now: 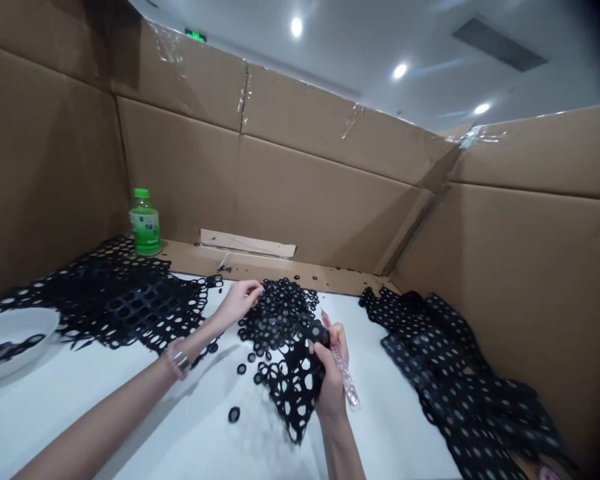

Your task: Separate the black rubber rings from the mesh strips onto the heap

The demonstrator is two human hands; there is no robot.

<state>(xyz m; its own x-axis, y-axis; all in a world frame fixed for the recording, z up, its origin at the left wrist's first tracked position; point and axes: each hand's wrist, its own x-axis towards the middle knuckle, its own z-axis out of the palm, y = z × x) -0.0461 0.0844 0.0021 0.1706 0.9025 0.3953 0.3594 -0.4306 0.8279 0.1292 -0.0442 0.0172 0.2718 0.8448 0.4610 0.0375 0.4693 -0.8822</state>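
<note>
Your left hand [238,303] sits at the top edge of the black punched sheet [294,393], its fingertips [255,288] touching the cluster of rings; you cannot tell whether they are pinching. Your right hand [333,381] is closed, its fingers [320,357] curled around a fold of the sheet, with a clear plastic tool [345,373] held along the palm. The tool's tip is hidden by the sheet and fingers, and its lower end shows a pinkish tint.

The sheet hangs between your hands, a matte, rubbery lattice of round holes, with ring-shaped pieces bunched along its upper part. Loose rings [234,414] lie on the white table [180,427] just left of it. A larger perforated sheet [115,300] spreads to your left, touching a white plate [15,340] that holds black scraps. Another dotted sheet [455,377] lies in folds to your right. A green-capped bottle [145,223] stands against the cardboard wall [300,193], behind the left sheet. A bracelet [179,361] circles your left wrist.
</note>
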